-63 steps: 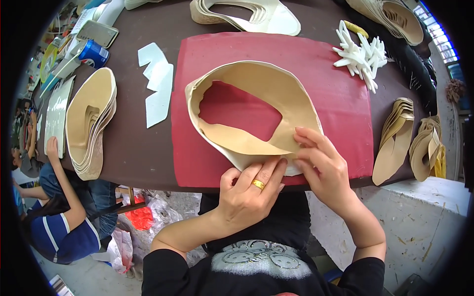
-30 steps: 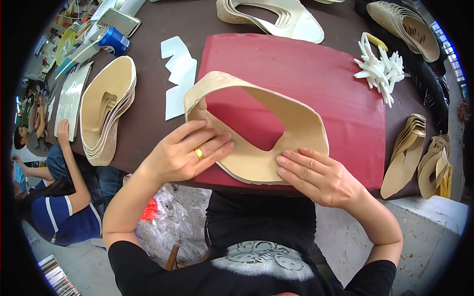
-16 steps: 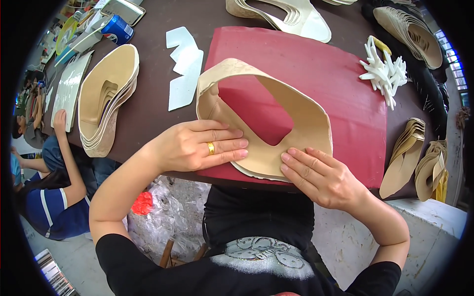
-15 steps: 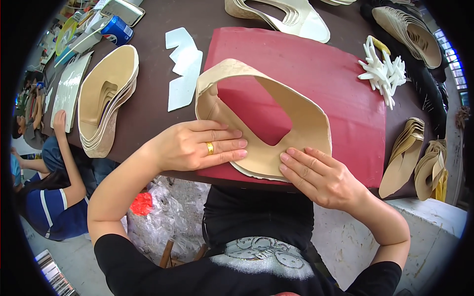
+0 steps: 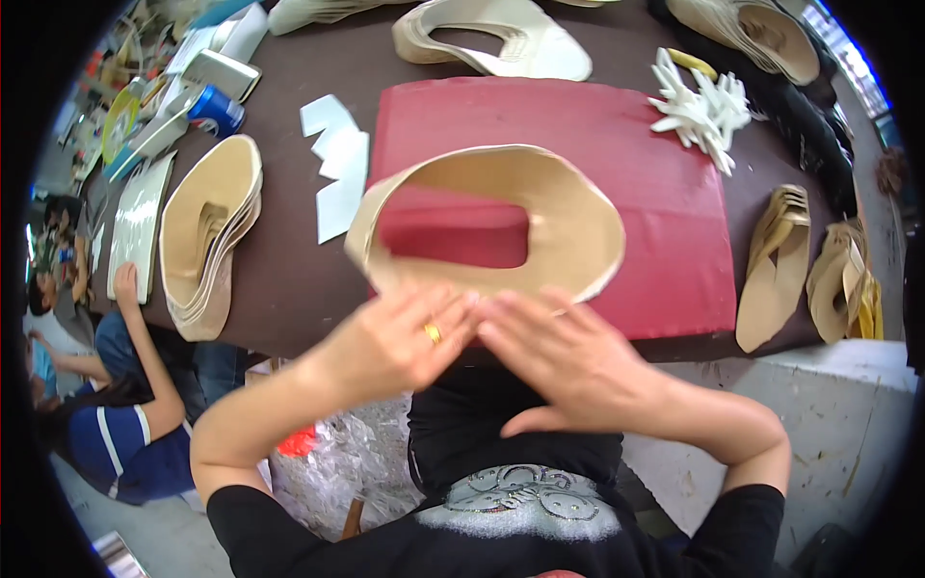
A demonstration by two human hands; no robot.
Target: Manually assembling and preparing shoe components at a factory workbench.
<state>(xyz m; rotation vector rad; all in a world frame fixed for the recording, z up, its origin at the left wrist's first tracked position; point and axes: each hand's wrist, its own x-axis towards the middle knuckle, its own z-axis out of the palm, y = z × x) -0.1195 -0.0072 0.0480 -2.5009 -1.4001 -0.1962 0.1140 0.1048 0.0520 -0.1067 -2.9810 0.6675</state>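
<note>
A beige shoe upper [image 5: 578, 231] with an oval opening lies on a red mat [image 5: 674, 250] in front of me. Its toe part points right, and the mat shows through the opening. My left hand [image 5: 400, 337], with a gold ring, rests its outstretched fingers at the upper's near edge. Beside it my right hand [image 5: 578, 366] also lies flat there, thumb spread away, slightly blurred. Both sets of fingertips nearly meet at the middle of that edge. Neither hand is wrapped round anything.
Nested beige uppers [image 5: 183, 241] stand at the left by a white zigzag-edged piece [image 5: 339, 169] and a blue can [image 5: 217, 111]. White strips [image 5: 703, 111] pile on the mat's far right corner. More uppers [image 5: 771, 279] lie right. A co-worker [image 5: 120, 433] sits left.
The upper has turned, its opening now lying more level across the mat. My hands have come together from its two sides to the middle of the near edge. The view has shifted.
</note>
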